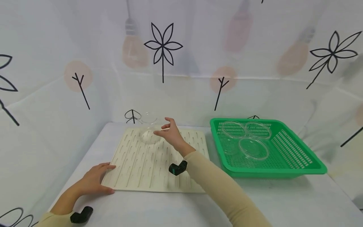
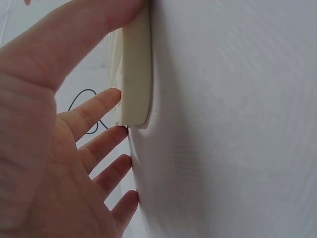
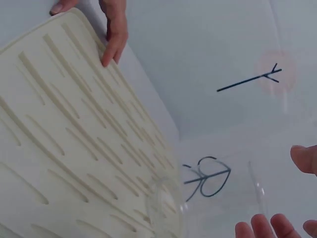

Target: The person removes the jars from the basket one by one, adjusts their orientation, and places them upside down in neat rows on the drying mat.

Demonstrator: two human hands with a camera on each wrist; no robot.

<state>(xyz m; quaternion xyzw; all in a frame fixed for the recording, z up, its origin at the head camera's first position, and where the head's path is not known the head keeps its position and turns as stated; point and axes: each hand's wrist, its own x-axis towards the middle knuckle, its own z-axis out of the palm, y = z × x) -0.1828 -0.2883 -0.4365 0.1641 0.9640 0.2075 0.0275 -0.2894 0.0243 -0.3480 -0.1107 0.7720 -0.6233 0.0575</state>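
A clear cup-like container (image 1: 149, 136) stands near the back left of a cream ribbed drying mat (image 1: 136, 176); its rim appears to be down on the mat. My right hand (image 1: 172, 135) is just right of this container, thumb and fingers spread. In the right wrist view a gap shows between the fingertips (image 3: 280, 225) and the container's clear wall (image 3: 258, 186). At the mat's front left corner is my left hand (image 1: 95, 179), thumb at the front edge and straight fingers along the left side. The left wrist view shows the thumb and index finger touching the mat's edge (image 2: 134, 74).
To the right of the mat sits a green plastic basket (image 1: 283, 171) with slotted walls. Inside it lie three clear round containers (image 1: 253, 154). A white cloth covers the table (image 1: 153, 209), and a printed curtain (image 1: 187, 94) rises behind and at the sides.
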